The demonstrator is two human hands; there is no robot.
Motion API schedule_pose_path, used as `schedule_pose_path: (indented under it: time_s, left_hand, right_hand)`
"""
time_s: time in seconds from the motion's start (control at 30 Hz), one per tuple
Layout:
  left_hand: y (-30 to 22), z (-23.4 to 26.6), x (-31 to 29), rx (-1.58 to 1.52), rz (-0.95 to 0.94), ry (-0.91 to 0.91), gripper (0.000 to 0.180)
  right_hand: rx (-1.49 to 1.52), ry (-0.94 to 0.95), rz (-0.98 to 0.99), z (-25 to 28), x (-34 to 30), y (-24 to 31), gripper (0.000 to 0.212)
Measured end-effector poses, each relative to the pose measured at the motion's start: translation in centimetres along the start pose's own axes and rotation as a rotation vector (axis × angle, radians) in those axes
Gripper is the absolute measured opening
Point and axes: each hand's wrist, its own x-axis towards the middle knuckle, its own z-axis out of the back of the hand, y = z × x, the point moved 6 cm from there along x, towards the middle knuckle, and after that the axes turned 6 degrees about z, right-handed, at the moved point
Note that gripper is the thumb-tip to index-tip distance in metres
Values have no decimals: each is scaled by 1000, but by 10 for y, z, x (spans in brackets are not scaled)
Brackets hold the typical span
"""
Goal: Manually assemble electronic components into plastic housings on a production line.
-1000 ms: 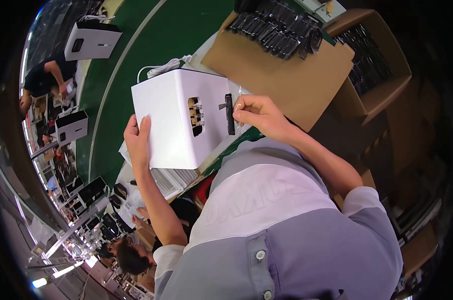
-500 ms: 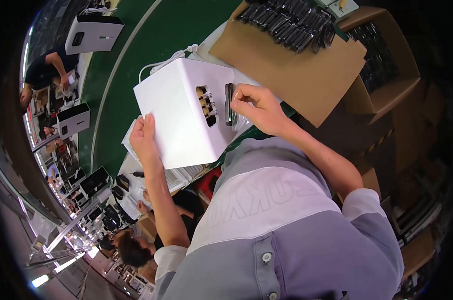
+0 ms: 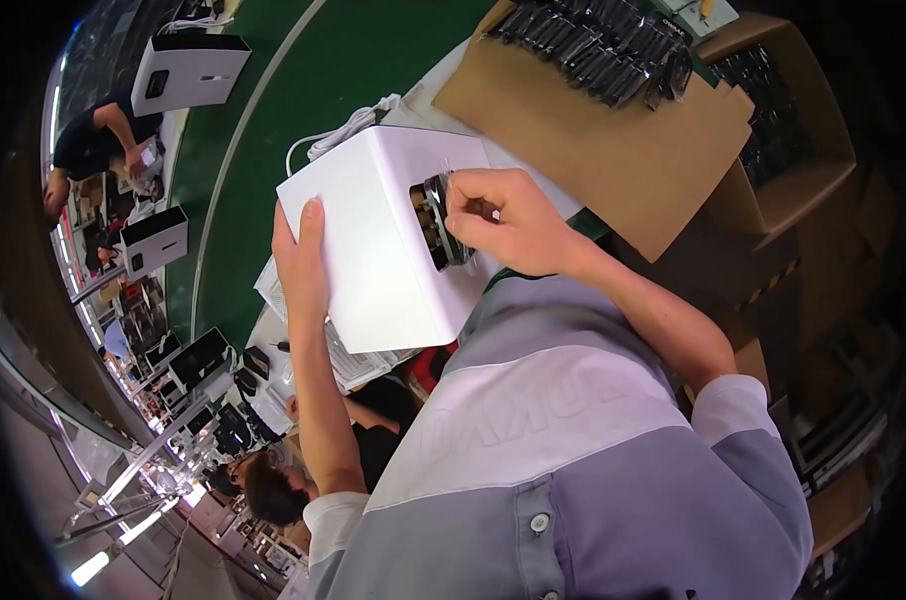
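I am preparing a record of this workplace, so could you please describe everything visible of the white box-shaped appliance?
The white box-shaped appliance has smooth, plastic-looking faces and softened edges. It sits at an angle, its large plain face turned leftward. In the adjoining side is a long rounded opening showing brass-coloured fittings. The left hand grips its left edge, thumb on the plain face; the right hand holds a slim black part at the opening. Its underside is hidden.

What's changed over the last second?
The right hand has carried the black part leftward, from beside the opening in the white housing up to it; can't tell if seated. Nothing visibly let go. Unchanged: left hand gripping the housing's left edge.
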Motion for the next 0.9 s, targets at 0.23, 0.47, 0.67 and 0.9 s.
schedule_pose_path:
  time_s: [0.23,0.47,0.67,0.9]
  left_hand:
    - [-1,-3,6,-45,2,5,55]
    - [-2,-3,7,-69,55,19,54]
    - [2,-4,10,-71,37,49,55]
    - [1,-1,11,-114,65,63,56]
  right_hand:
    - [-125,5,52,-3,11,14,15]
    - [-48,45,-75,-3,20,10,15]
    - [-59,81,-104,-3,19,11,16]
    - [24,112,-175,-6,20,11,16]
